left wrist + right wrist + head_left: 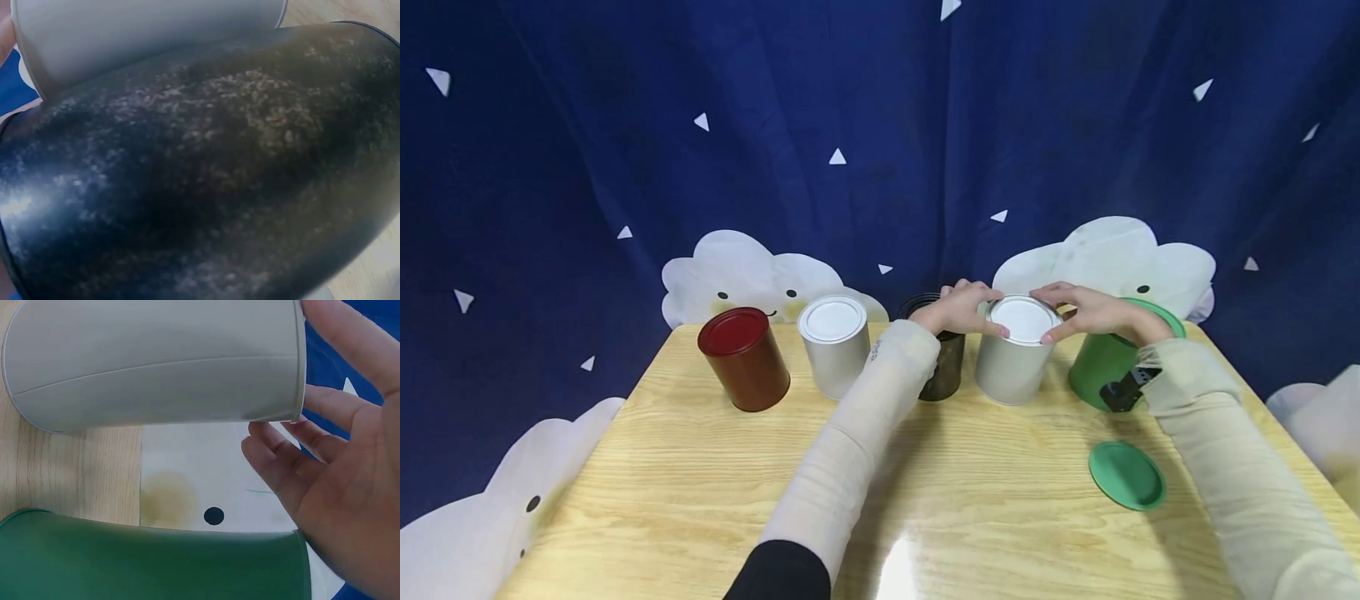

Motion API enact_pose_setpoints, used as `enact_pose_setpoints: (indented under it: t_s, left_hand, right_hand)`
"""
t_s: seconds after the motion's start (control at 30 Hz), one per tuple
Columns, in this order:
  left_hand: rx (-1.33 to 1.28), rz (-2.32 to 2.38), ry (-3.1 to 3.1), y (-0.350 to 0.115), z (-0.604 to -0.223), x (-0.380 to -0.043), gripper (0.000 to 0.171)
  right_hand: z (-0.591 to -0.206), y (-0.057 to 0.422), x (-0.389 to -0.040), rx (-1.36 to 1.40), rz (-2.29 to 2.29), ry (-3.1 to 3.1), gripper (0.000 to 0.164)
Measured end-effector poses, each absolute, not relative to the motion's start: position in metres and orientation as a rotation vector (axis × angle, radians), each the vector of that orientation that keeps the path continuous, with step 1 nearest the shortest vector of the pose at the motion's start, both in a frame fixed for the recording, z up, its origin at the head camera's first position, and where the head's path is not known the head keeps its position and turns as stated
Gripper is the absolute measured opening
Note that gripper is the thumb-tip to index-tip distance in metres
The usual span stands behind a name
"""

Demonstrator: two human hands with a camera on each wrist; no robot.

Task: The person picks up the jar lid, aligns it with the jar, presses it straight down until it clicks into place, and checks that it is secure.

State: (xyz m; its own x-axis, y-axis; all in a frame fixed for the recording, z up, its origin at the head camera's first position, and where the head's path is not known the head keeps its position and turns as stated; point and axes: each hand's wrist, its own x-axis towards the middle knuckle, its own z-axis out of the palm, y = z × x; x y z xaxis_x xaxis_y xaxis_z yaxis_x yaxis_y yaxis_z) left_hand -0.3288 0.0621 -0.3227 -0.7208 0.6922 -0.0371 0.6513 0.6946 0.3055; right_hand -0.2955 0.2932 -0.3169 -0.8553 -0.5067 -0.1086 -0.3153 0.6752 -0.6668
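Note:
A white can [1011, 371] with its white lid [1022, 318] stands upright toward the table's back right. On the lid's left edge my left hand [958, 308] has its thumb and fingertips at the rim. From the other side my right hand [1093, 310] spans the rim, thumb in front and fingers behind. The right wrist view shows the fingers of that right hand [350, 437] around the top edge of the white can [156, 375]. A dark mottled can [200, 169] fills the left wrist view, beneath the left forearm.
A green can [1090, 367] stands under the right wrist, and a round green lid [1127, 475] lies on the wooden table [1000, 517] before it. Left of the dark can are another white can [837, 358] and a red can [745, 362]. A blue curtain [880, 125] hangs behind.

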Motion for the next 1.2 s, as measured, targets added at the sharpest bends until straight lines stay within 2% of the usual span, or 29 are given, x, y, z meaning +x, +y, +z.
enact_pose_setpoints:
  t_s: [0.33, 1.2]
  left_hand:
    - [1.086, 0.381, 2.812, 0.066, -0.321, -0.328, 0.062]
    - [1.015, 0.456, 2.792, 0.069, -0.319, -0.324, 0.061]
  right_hand:
    - [-0.313, 0.292, -0.288, -0.654, -0.949, 2.735, 0.066]
    - [-0.32, 0.289, -0.287, -0.592, -0.98, 2.773, 0.064]
